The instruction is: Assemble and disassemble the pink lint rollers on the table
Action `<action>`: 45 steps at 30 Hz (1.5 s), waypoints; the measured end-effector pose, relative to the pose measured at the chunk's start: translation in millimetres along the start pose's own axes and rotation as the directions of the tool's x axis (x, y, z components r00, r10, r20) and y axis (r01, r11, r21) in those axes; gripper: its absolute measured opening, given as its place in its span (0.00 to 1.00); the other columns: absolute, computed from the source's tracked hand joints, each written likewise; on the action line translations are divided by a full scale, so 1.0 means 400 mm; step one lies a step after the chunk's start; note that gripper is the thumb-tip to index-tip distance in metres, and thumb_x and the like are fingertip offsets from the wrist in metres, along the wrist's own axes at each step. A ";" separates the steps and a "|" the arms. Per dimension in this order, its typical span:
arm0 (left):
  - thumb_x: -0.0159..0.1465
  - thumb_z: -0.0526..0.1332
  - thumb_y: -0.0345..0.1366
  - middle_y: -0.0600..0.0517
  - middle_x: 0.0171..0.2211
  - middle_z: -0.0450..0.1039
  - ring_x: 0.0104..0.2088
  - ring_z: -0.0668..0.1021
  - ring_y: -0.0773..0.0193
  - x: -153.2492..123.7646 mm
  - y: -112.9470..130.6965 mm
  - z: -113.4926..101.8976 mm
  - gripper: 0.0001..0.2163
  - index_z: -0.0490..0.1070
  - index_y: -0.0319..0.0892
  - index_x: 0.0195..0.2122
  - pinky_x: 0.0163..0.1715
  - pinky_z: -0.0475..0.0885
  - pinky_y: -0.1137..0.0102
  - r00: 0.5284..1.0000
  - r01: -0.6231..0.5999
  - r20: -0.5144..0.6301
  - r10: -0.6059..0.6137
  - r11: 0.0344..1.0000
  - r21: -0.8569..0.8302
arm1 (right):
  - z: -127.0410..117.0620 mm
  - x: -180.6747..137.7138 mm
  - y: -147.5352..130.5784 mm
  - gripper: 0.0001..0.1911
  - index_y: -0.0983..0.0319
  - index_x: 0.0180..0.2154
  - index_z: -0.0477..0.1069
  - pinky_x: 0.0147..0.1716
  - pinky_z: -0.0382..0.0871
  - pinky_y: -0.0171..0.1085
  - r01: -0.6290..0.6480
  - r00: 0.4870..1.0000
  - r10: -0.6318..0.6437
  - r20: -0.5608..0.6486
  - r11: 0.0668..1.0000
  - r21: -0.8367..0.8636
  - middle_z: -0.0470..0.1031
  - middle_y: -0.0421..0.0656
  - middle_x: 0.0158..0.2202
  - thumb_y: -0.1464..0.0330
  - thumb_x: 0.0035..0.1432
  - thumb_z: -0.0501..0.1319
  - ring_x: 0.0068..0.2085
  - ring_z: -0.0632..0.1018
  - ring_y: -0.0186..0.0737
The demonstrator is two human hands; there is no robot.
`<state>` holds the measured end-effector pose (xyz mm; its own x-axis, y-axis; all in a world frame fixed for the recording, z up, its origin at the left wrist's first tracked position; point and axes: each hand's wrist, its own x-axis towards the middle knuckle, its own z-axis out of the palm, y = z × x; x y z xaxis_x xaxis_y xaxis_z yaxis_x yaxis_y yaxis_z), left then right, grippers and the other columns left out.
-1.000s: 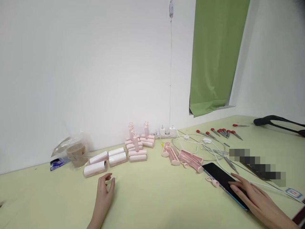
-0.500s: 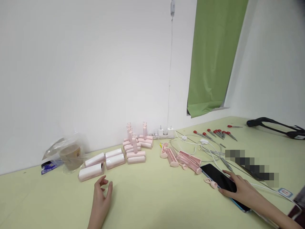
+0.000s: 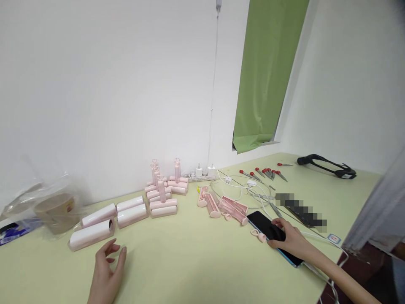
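Observation:
My right hand [image 3: 289,241] spans a black-screened smartphone [image 3: 264,226] lying on the table, with the thumb at its near edge and the fingers at the far edge. A pink cap with a loop [image 3: 258,235] lies beside the phone, close to my thumb. Behind it are pink half-shells [image 3: 232,209] with hollow insides. My left hand [image 3: 109,268] hovers at the front left, holding nothing, its fingers bent and the thumb apart. Nearest to it is a white roll [image 3: 91,234], one of several wrapped rolls.
Pink tubes [image 3: 162,191] with looped tops stand among lying pink rolls. A power strip [image 3: 199,178] sits against the wall. Red-ended tools [image 3: 268,173], cables and a black headset-like frame [image 3: 327,165] are at the right. A bagged brown tub [image 3: 57,213] stands left.
The view has swung to the right, so everything sits further left in the picture. My right hand stays on the smartphone, and my left hand keeps its bent pose.

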<state>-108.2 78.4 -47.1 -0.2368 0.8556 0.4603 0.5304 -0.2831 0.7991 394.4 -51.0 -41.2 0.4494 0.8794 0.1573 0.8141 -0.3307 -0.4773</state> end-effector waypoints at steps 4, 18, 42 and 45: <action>0.47 0.53 0.53 0.51 0.33 0.61 0.37 0.69 0.55 -0.001 0.009 -0.003 0.26 0.56 0.42 0.43 0.32 0.67 0.60 1.000 0.026 0.013 -0.026 1.000 -0.001 | -0.005 -0.014 0.015 0.33 0.58 0.46 0.59 0.40 0.67 0.43 -0.002 1.000 0.003 -0.016 0.996 0.092 0.71 0.47 0.41 0.53 0.38 0.60 0.45 0.71 0.51; 0.48 0.53 0.52 0.51 0.32 0.62 0.37 0.70 0.54 -0.005 0.023 -0.006 0.24 0.56 0.42 0.42 0.32 0.67 0.60 1.000 0.013 0.027 -0.013 1.000 -0.014 | -0.012 -0.050 0.154 0.29 0.60 0.47 0.61 0.48 0.64 0.44 0.107 0.993 -0.114 -0.019 0.849 0.517 0.70 0.51 0.47 0.60 0.40 0.59 0.50 0.68 0.52; 0.48 0.54 0.52 0.52 0.32 0.62 0.37 0.70 0.55 -0.007 0.031 -0.009 0.24 0.56 0.42 0.41 0.33 0.67 0.59 0.999 0.016 0.045 -0.015 1.000 -0.023 | -0.005 -0.046 0.141 0.27 0.60 0.46 0.62 0.47 0.66 0.44 0.040 0.999 -0.032 -0.024 0.842 0.538 0.71 0.50 0.46 0.63 0.39 0.59 0.50 0.68 0.53; 0.48 0.54 0.51 0.51 0.32 0.62 0.37 0.70 0.55 -0.006 0.029 -0.009 0.24 0.56 0.42 0.42 0.34 0.67 0.59 0.998 0.016 0.053 -0.015 1.000 -0.023 | -0.006 -0.048 0.140 0.28 0.60 0.46 0.62 0.47 0.65 0.45 0.046 0.999 -0.037 -0.027 0.854 0.518 0.70 0.51 0.47 0.62 0.39 0.59 0.50 0.68 0.53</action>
<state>-104.3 71.3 -37.5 -0.2009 0.8816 0.4272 0.5077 -0.2792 0.8150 432.2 -87.2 -68.9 0.4285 0.8816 0.1978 0.5251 -0.0648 -0.8486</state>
